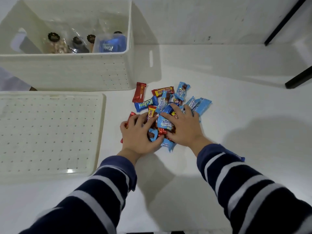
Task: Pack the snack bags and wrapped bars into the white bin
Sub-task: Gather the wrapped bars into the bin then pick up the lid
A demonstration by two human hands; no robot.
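A pile of wrapped bars (166,107) in red, blue and light-blue wrappers lies on the white table, right of the bin's front corner. My left hand (138,132) curls round the pile's left side, fingers and thumb closing on several bars. My right hand (182,125) curls over its right side, gripping bars too. Both hands squeeze the heap between them. The white bin (67,70) stands at the upper left. Inside it lie clear snack bags (55,43) with black labels and a blue packet (111,43).
The bin's perforated white lid (49,132) lies flat on the table, left of my hands. A red bar (139,92) and a blue bar (146,103) lie loose at the pile's far edge. Black legs (287,21) stand at the upper right.
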